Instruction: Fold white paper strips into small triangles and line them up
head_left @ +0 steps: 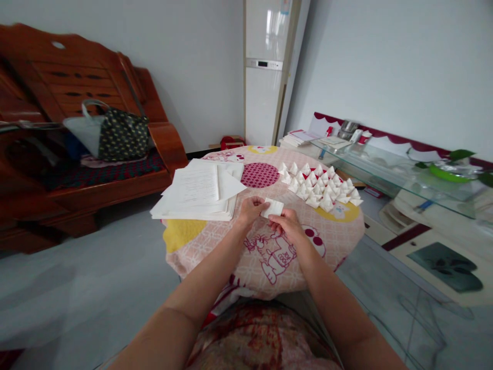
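Observation:
Between my two hands is a small folded piece of white paper (pixel 273 207), held above the round table. My left hand (pixel 251 209) pinches its left edge with thumb and fingers. At its lower right side, my right hand (pixel 287 224) grips it, fingers curled partly beneath. To the left lies a stack of white paper sheets (pixel 196 185), the top ones covered in faint writing. On the right, several folded white paper boats (pixel 319 185) stand close together in rows.
A pink patterned cloth (pixel 231 252) covers the table. Right of it runs a glass-topped cabinet (pixel 400 172) bearing papers, cups and a green bowl (pixel 454 172). A wooden bench (pixel 84 103) with bags stands left. Behind rises a tall white air conditioner (pixel 264 97).

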### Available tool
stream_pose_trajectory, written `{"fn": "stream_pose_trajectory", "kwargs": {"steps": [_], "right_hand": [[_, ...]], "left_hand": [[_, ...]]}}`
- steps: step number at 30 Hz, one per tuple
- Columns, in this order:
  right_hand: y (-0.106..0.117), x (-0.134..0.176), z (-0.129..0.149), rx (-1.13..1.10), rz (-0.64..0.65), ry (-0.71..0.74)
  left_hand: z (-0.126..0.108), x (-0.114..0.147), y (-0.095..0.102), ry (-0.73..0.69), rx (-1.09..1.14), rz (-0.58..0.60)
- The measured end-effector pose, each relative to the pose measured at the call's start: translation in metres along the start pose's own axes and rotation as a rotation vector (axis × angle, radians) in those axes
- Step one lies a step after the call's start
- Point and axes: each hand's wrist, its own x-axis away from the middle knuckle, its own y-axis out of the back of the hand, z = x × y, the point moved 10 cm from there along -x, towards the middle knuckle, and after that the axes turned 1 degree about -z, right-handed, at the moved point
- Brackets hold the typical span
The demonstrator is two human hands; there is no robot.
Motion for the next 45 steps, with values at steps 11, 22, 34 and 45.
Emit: {"fn": "stream_pose_trajectory", "kwargs": {"steps": [11,22,34,45], "right_hand": [[-0.003,0.005,0.0,0.026,-0.014,-0.01],[-0.001,0.01,0.009,0.038,-0.009,-0.005],[0.008,0.004,0.014,-0.064,-0.065,0.061],[0.026,0.004,0.017,-0.111,-0.189,0.127]], "left_hand": [[0.0,0.016,-0.022,-0.062,-0.114,0.135],[-0.007,0.007,0.001,-0.148,-0.246,-0.01],[-0.007,0.008,0.005,-0.11,-0.173,0.089],[0.003,0.025,-0.025,0.059,-0.067,0.343]]}}
